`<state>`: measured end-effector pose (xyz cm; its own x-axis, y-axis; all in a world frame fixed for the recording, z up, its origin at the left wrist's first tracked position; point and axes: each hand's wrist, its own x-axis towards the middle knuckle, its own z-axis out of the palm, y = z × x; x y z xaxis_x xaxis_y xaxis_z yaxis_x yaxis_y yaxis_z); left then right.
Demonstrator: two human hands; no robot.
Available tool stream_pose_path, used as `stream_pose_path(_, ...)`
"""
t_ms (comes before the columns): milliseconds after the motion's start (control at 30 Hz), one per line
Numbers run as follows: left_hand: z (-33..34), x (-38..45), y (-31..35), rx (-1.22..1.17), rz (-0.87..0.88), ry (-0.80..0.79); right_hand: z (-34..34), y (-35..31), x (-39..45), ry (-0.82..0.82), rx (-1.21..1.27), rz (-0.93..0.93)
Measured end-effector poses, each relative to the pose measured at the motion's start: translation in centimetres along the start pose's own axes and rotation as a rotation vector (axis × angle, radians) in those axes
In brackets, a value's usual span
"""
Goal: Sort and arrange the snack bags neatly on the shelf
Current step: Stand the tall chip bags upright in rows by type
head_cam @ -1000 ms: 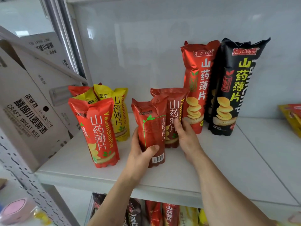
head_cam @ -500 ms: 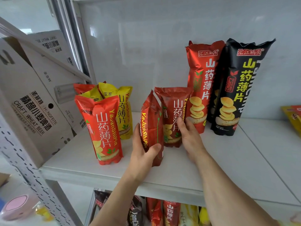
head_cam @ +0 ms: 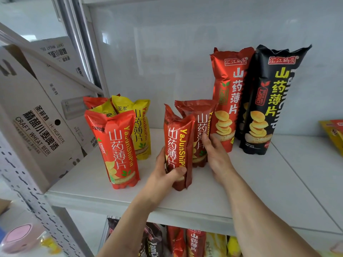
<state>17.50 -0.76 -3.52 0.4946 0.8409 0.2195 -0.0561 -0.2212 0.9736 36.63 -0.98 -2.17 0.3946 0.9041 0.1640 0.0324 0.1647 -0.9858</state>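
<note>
At the front edge of a white shelf (head_cam: 259,191), two bare forearms reach up from below. The left hand (head_cam: 163,175) is wrapped round the lower part of a small dark red snack bag (head_cam: 179,145), thumb across its front, fingers hidden behind it; the bag stands upright on the shelf near the front. Just right of it, the right hand (head_cam: 215,154) lies with its fingers against the side of a second dark red bag (head_cam: 199,127), which stands directly behind and touching the first; whether those fingers curl round the bag cannot be told.

To the left, apart from the hands, a bright red bag (head_cam: 118,149) stands upright, with two yellow bags (head_cam: 141,127) and another red one bunched behind it. Farther back on the right, a tall red bag (head_cam: 228,93) and a tall black bag (head_cam: 271,101) stand side by side, touching, close to the white back wall. At the far right edge, part of a yellow packet (head_cam: 332,134) lies on the shelf. A cardboard box (head_cam: 37,117) printed "CRAFT WHEAT BEER" leans in from the left. Below the shelf, more snack bags (head_cam: 194,242) show on a lower level.
</note>
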Motion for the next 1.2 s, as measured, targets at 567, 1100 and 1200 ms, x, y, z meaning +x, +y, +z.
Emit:
stream_pose_path(567,-1.6,3.1,-0.9,-0.022,-0.129,-0.176,-1.5,-0.3,-3.5,-0.183,-0.136,-0.064)
stream_pose_path(1100,0.3,5.7,-1.7,0.161,-0.083,-0.128,-0.7,-1.7,-0.9,-0.041,-0.154,-0.125)
stream_pose_path(1200,0.3,6.9,-1.8,0.168,-0.099,-0.143,-0.4,-1.5,-0.1,-0.017,-0.146,-0.111)
